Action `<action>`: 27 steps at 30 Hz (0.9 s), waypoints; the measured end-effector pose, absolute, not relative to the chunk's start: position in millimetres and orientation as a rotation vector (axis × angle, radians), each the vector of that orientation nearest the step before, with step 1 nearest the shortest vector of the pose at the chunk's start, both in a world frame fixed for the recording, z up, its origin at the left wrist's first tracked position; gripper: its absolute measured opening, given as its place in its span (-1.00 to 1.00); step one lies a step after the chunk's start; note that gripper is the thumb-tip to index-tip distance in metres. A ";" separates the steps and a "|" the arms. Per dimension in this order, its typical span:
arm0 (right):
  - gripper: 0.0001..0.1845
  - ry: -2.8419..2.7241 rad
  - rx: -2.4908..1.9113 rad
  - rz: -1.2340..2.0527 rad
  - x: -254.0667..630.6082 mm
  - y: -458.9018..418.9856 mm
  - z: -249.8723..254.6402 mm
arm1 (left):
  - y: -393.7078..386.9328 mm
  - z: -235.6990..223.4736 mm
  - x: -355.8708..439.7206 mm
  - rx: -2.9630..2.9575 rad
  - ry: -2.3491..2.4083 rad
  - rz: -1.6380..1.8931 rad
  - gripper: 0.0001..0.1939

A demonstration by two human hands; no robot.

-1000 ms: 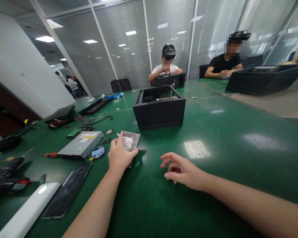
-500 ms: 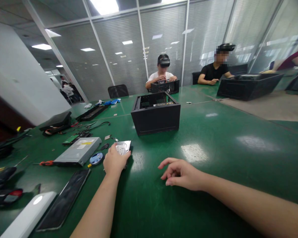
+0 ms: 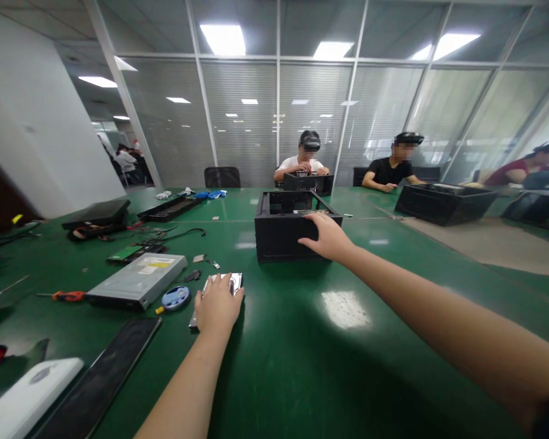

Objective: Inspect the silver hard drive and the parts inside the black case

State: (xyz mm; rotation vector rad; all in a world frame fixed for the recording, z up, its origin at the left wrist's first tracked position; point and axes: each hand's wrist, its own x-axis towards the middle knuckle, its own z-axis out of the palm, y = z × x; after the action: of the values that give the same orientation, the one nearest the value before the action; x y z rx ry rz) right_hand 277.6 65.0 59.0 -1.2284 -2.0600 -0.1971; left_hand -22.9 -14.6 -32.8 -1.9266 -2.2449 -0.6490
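A silver hard drive (image 3: 235,281) lies on the green table, partly covered by my left hand (image 3: 219,305). My left fingers drape over its top, and the thumb is at its right edge. Further off stands a black computer case (image 3: 279,235), open at the top, with its plain side facing me. My right hand (image 3: 326,236) is in front of the case's upper right part, thumb and fingers apart. Whether its fingertips touch the case I cannot tell. A blue round tape-like item (image 3: 175,297) and a grey optical drive (image 3: 139,277) lie left of the hard drive.
Left on the table (image 3: 274,366) are an orange-handled screwdriver (image 3: 68,296), a green circuit board (image 3: 127,251), a black panel (image 3: 105,378) and a white device (image 3: 36,390). Across the table, people work at other cases (image 3: 443,204). Blue gloves (image 3: 210,194) lie near a black tray (image 3: 171,208).
My right hand has gone from above the table forward to the computer case. My left hand and the hard drive now sit lower in view. The camera view has tilted up and levelled.
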 end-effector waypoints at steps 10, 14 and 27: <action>-0.42 -2.245 -1.511 -0.520 286.9 127.5 70.3 | -12.6 -31.9 -24.1 -1.954 -2.259 -0.521 -0.58; -0.52 -2.244 -1.508 -0.531 287.6 122.1 71.3 | -11.1 -35.0 -25.4 -1.939 -2.260 -0.528 -0.55; -0.62 -2.305 -1.377 -0.400 325.1 8.6 77.4 | -10.8 -29.6 -23.5 -1.919 -2.306 -0.484 -0.53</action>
State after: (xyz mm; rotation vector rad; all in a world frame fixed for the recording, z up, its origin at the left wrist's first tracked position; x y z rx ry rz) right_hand 325.1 8.6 77.4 -1.3772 -2.3051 -0.4001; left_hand -23.5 -10.8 -29.6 -1.9192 -2.3058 -0.4839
